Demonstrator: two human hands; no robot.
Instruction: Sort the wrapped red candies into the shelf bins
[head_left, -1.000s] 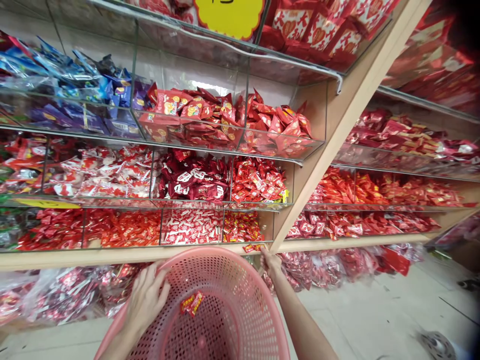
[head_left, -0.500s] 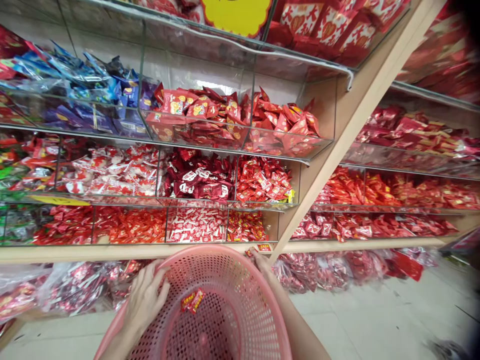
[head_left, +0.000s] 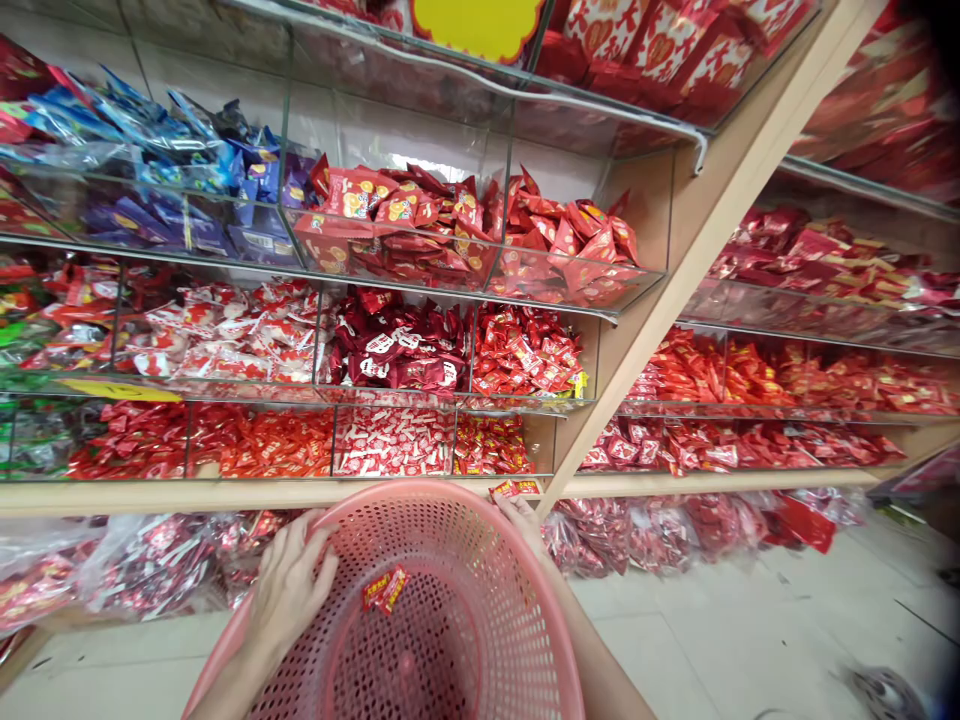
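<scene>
A round pink plastic basket (head_left: 517, 640) with perforated walls fills the lower middle of the view. My left hand (head_left: 292, 580) lies over its left rim, gripping it with the fingers bent inward. Near the bottom of the basket are two small red-and-yellow wrapped candies (head_left: 386, 590). Beyond the far right rim, my right hand (head_left: 523, 522) reaches to the wooden ledge, my forearm along the basket's outside. Its fingertips are closed on a small wrapped candy (head_left: 501, 490). Another wrapped candy (head_left: 528, 486) lies beside it on the ledge.
Clear-fronted bins of wrapped sweets rise ahead, including maroon packets (head_left: 401, 345) and red-and-yellow candies (head_left: 491, 446). A slanting wooden upright (head_left: 637, 340) divides the shelves. Bagged sweets (head_left: 161, 560) lie under the wooden ledge (head_left: 150, 496). Pale floor tiles (head_left: 720, 630) show at right.
My right fingertips and the candy at them have risen slightly, closer to the other candy on the ledge. My left hand stays on the basket rim. The view has shifted slightly.
</scene>
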